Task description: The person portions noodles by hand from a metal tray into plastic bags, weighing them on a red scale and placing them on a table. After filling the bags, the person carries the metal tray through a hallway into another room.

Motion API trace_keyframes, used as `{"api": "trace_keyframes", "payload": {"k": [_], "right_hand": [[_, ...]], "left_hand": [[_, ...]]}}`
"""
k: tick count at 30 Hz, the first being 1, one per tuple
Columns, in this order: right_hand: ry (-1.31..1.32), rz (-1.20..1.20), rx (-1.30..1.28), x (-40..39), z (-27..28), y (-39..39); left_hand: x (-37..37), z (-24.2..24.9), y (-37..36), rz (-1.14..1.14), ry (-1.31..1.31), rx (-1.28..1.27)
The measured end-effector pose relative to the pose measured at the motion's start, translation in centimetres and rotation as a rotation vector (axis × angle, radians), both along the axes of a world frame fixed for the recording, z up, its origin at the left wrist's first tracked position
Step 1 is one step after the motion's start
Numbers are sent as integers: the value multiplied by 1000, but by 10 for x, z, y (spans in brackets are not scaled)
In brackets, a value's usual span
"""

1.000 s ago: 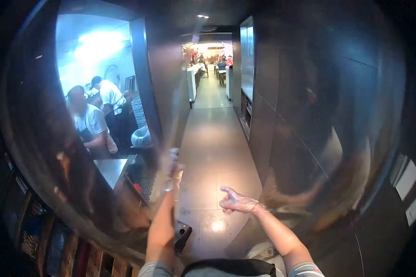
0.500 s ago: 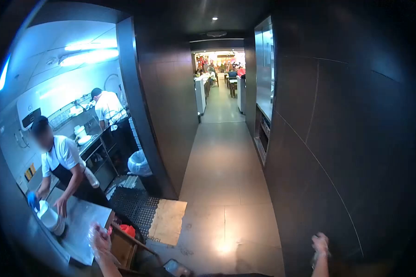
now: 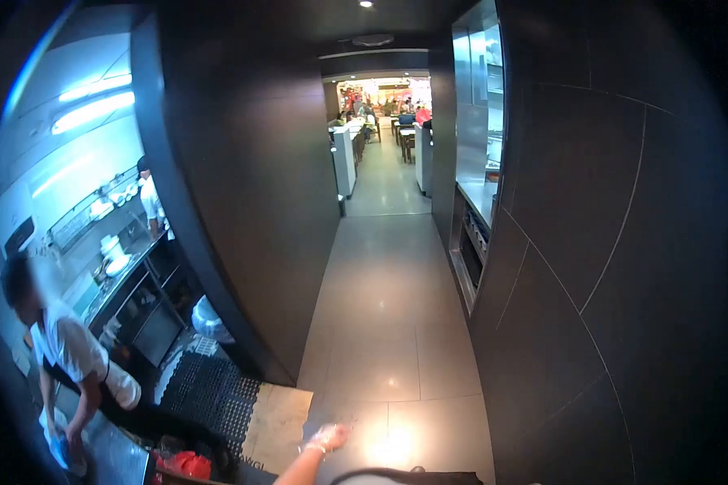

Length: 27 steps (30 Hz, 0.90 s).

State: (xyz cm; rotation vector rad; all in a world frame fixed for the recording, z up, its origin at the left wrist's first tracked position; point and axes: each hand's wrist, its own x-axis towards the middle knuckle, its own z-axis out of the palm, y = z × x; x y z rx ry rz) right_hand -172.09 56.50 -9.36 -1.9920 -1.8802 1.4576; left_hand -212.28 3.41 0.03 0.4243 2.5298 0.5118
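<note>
My left hand reaches in from the bottom middle, above the corridor floor, in a clear plastic glove that bunches at the wrist. Its fingers are loosely curled together, and no object shows in them. Nothing touches it; the nearest thing is a flat tan sheet of cardboard on the floor to its left. My right hand is outside the picture.
A tiled corridor leads to a dining area with tables and people. On the left, a person works at a metal counter; another person stands behind. Black rubber mat, red bag, dark walls, serving hatch on the right.
My viewpoint has moved forward along the corridor; the kitchen doorway slides left. My left hand has swung from the left to the middle. My right hand has dropped out of view.
</note>
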Motion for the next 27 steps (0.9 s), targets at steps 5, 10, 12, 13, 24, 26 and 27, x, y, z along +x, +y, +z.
{"api": "trace_keyframes", "payload": {"k": [5, 10, 12, 13, 24, 26, 27], "right_hand": [[-211, 1356, 317, -280, -130, 27], [-144, 1340, 205, -524, 116, -41], [70, 1278, 208, -592, 95, -24], [140, 1205, 262, -615, 86, -17], [-387, 605, -11, -618, 50, 130], [-256, 208, -231, -624, 82, 135], [-267, 194, -230, -634, 81, 147]], "left_hand": [[6, -95, -57, 24, -431, -251], [-53, -88, -46, 377, -467, -220], [-99, -96, -38, 427, -446, -206], [-128, -99, -33, 438, -426, -199], [-614, -105, 110, 125, 77, 12], [-694, -96, 170, 364, 0, 408], [-725, -89, 195, 276, 53, 361]]}}
